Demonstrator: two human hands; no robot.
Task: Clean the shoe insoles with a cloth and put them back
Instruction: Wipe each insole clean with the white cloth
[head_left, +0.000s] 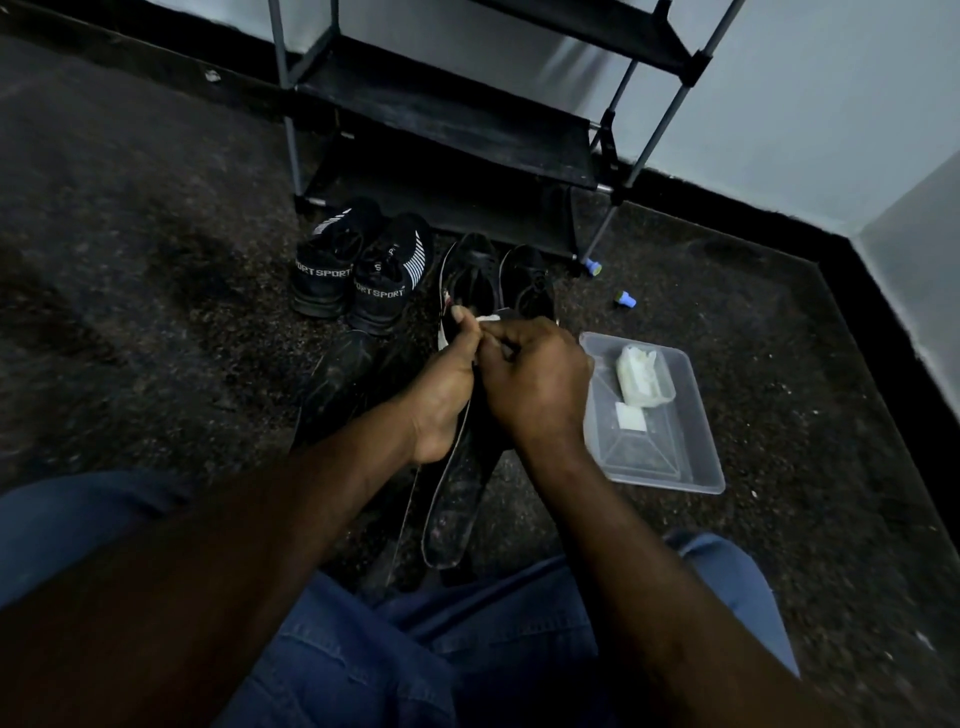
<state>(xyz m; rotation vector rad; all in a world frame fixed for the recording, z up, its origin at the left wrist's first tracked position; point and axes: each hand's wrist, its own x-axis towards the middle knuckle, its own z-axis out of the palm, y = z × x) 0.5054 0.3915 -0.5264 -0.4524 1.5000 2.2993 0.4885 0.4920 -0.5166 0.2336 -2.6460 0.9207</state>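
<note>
Just left of the clear rectangular plastic tray, the left hand curls round the long dark insole while the right hand, fingers bunched, seems to pinch a small white cloth onto its far end: wiping stage, next needing strokes along its length.
</note>
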